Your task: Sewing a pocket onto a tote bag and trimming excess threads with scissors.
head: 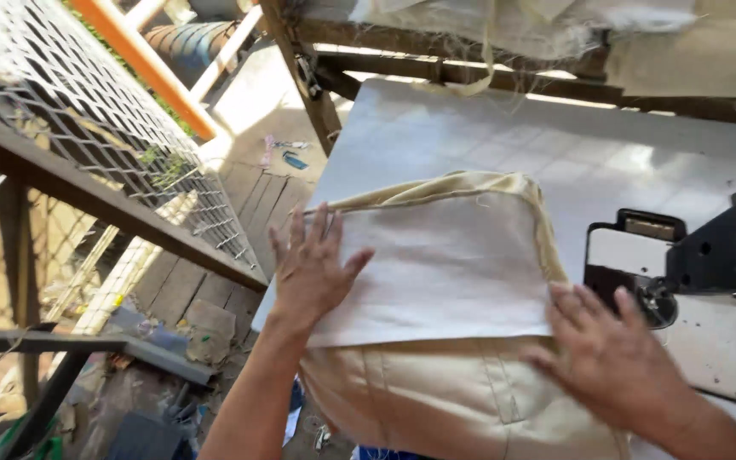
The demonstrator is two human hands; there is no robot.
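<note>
left hand [310, 266] flat, fingers spread, on white fabric panel [445, 273] (left edge); right hand [611, 358] flat at panel's right edge; sewing machine [709, 255] right of panel.

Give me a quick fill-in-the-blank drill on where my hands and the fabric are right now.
1. Both hands rest ____ and open on the work, gripping nothing.
2. The left hand presses on the pale ____ panel lying over the cream fabric.
3. The right hand lies at the panel's edge, beside the black ____ machine.
4. Everything sits on a ____ table.

Missing words: flat; white; sewing; white
</note>
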